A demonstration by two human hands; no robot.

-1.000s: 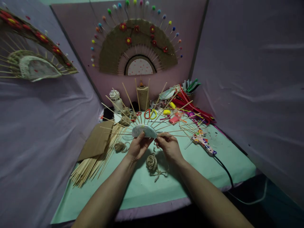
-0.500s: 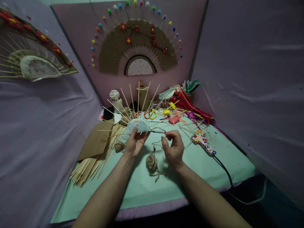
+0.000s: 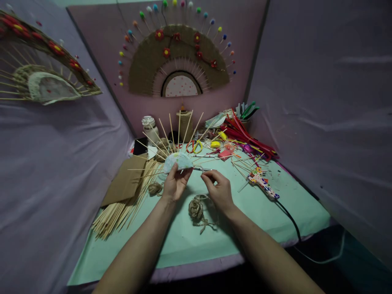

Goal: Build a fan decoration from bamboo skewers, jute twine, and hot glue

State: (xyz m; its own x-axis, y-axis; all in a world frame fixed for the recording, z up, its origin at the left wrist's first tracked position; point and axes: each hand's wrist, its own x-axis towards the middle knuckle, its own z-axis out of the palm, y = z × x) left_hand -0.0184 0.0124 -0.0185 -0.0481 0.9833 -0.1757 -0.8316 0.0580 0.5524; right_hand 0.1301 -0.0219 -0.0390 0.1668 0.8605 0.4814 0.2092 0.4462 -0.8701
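My left hand (image 3: 176,183) is closed on the lower edge of a pale blue half-round fan base (image 3: 178,161), thumb in front. Thin wooden sticks (image 3: 171,128) spread out from its curved edge. Just right of the base, my right hand (image 3: 218,188) has thumb and forefinger pinched together on jute twine, whose strand is thin and partly hidden by the fingers. Below, a loose ball of twine (image 3: 196,209) lies on the green cloth, its strand rising towards that hand. A slim dark pen-like tool (image 3: 202,169) shows behind the fingertips.
Bundled sticks (image 3: 113,216) and a cardboard piece (image 3: 124,179) lie left. A patterned glue gun (image 3: 263,183) with a black cord rests right. Scissors (image 3: 197,146), a jar (image 3: 149,127), a twine spool (image 3: 184,124) and red pipe cleaners (image 3: 245,136) stand or lie behind.
My right hand has moved slightly left and down, its fingers closing in a pinch near the base. The twine strand has shifted down. My left hand and the fan base tilted slightly.
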